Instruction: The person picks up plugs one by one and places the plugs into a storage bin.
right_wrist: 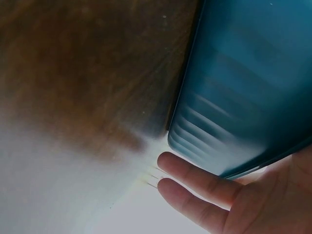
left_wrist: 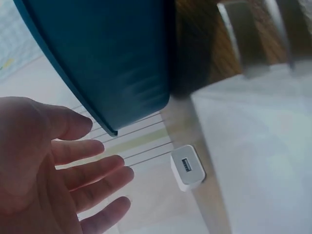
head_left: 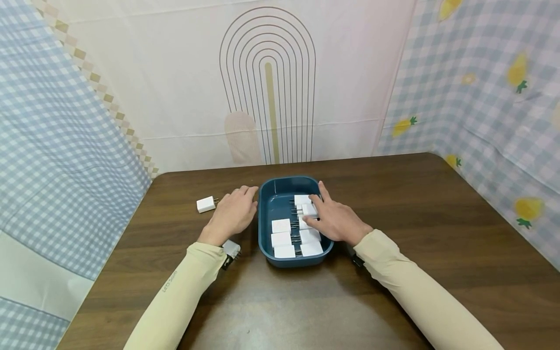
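Note:
A blue plastic bin [head_left: 292, 262] stands on the table, with several white plug-in chargers [head_left: 282, 240] laid in two columns inside, metal prongs showing. Over the right column, my right hand [head_left: 339, 221] pinches one white charger [head_left: 309, 210] between thumb and index finger. In the right wrist view, two other fingers [right_wrist: 195, 183] stretch outside the bin wall. My left hand [head_left: 234, 211] is beside the bin's left rim, fingers loosely extended and holding nothing. The left wrist view shows its palm [left_wrist: 24, 185] and spread fingers near the bin's edge.
Left of the left hand lies a white charger [head_left: 205, 204], its USB port facing the left wrist camera. Another charger [head_left: 231, 248] sits by the left wrist, partly covered. The brown wooden table [head_left: 420, 209] meets patterned cloth [head_left: 183, 87] at its back and sides.

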Action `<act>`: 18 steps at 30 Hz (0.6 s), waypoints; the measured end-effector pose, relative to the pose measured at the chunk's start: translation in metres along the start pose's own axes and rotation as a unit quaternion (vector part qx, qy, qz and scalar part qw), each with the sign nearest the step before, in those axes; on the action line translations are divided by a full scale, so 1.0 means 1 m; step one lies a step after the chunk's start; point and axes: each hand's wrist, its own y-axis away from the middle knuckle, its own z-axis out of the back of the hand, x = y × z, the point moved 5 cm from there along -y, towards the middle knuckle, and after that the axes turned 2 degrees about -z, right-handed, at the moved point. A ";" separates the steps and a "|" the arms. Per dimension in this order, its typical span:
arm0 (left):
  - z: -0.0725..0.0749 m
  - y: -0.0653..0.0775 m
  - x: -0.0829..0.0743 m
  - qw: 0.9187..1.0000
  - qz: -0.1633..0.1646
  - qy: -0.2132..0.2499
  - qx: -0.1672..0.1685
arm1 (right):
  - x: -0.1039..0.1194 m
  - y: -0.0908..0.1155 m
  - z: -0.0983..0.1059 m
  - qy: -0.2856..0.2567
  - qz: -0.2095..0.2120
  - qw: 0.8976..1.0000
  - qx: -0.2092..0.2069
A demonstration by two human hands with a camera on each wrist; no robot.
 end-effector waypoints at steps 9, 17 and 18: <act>-0.013 0.000 0.012 0.998 0.025 -0.002 0.059 | 0.000 0.000 0.000 0.000 -0.002 1.000 0.002; -0.024 0.002 0.020 0.992 0.037 -0.001 0.118 | 0.001 0.001 0.001 0.002 -0.001 1.000 0.003; -0.025 0.003 0.021 0.992 0.038 -0.002 0.123 | 0.001 0.001 0.001 0.002 0.000 1.000 0.003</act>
